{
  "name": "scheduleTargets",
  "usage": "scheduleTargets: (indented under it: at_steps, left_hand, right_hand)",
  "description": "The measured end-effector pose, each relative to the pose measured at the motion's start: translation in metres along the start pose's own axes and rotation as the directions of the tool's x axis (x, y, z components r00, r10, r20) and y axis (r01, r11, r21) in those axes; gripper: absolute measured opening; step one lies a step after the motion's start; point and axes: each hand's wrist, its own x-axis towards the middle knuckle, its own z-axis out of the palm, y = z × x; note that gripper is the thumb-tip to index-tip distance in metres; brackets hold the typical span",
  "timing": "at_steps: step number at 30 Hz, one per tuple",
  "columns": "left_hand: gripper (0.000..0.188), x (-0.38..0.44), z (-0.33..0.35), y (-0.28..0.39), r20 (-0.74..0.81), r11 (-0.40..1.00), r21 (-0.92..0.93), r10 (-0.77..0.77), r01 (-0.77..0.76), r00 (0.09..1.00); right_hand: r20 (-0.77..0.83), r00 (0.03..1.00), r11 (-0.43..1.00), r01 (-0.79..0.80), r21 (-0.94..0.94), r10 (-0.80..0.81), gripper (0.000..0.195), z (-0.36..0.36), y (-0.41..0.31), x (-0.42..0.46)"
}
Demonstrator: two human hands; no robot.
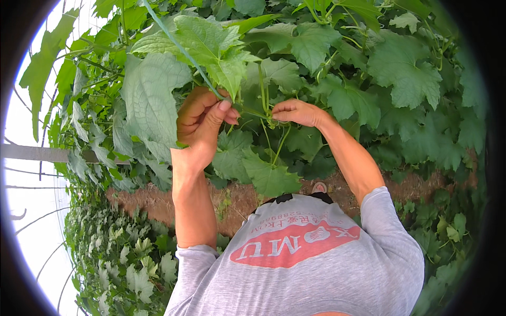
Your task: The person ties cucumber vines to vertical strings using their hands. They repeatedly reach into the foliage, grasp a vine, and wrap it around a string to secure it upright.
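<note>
A blue-green twine (182, 49) runs from the top of the view down to my left hand (207, 118), which pinches it between thumb and fingers beside a vine stem. Farther right, my right hand (294, 112) has its fingertips closed on a thin part of the green vine (263, 93), near a node with tendrils. A light green lobed leaf (213, 49) hangs just above my left hand. Another broad leaf (152, 98) partly covers the back of that hand. Below and between the hands hangs a lobed leaf (272, 175) on its stalk.
Dense leafy vines (411, 75) rise in front and to the right. A strip of brown soil (245, 201) runs between plant rows, with more plants (130, 252) at lower left. A grey beam (39, 153) and thin curved frame bars stand against white covering at left.
</note>
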Motion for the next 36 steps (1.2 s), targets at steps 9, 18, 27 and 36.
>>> scheduleTargets:
  at_steps: [9,18,27,36]
  left_hand:
    - [0.011,0.020,0.007,0.000,-0.132,0.994,-0.095,0.037,-0.049,0.991]
    - [0.014,0.051,0.006,-0.004,-0.110,0.989,-0.138,0.045,-0.060,0.993]
    - [0.017,0.059,0.026,-0.016,-0.024,0.998,-0.028,0.047,-0.047,0.999]
    - [0.014,0.061,0.048,-0.006,0.075,0.997,-0.072,0.022,-0.016,0.997]
  right_hand:
    - [-0.524,0.639,0.660,-0.033,-0.750,-0.563,0.012,0.027,-0.044,-0.046]
    - [-0.690,0.711,0.718,-0.411,-0.562,-0.133,0.022,0.028,0.078,-0.090]
    - [-0.406,0.472,0.551,0.220,-0.805,-0.782,0.008,0.057,-0.116,-0.100]
    - [-0.362,0.318,0.423,0.149,-0.894,-0.876,0.013,0.058,-0.217,-0.080]
